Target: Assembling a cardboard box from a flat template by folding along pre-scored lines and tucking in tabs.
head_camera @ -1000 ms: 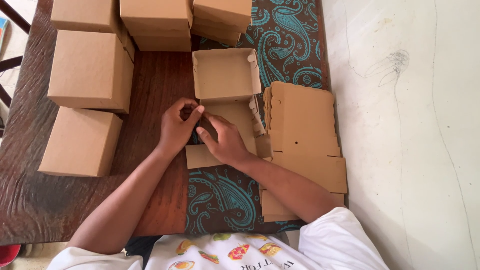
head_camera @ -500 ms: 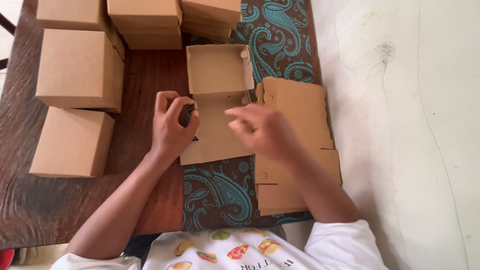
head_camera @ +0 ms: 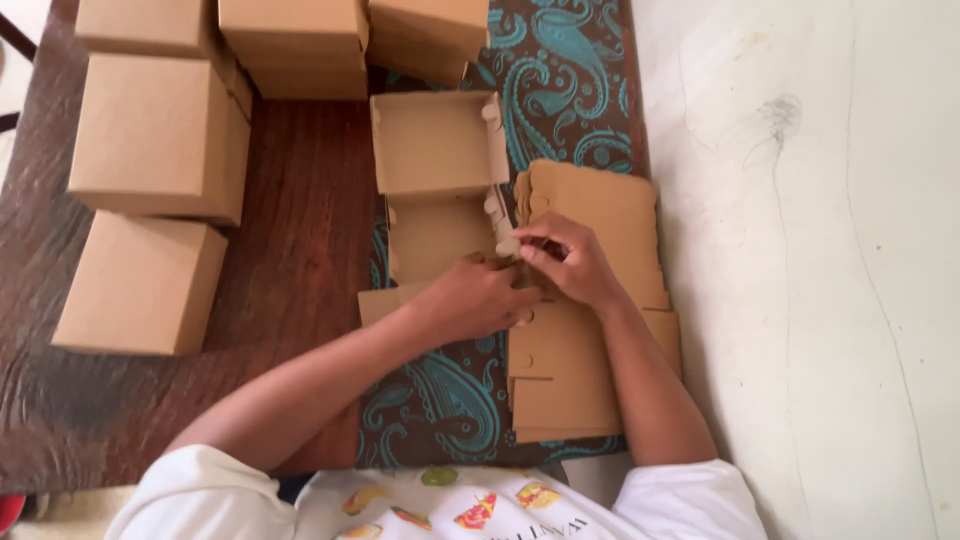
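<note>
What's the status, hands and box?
Left hand and right hand both pinching a flap of the half-folded box. Flat cardboard stack underneath right hand.

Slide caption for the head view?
Both hands fold a half-made cardboard box beside a stack of flat blanks.

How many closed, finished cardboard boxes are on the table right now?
5 in view: a near-left box, a mid-left box, a far-left box, a far-middle box and a far-right box. More may lie beyond the top edge.
</note>
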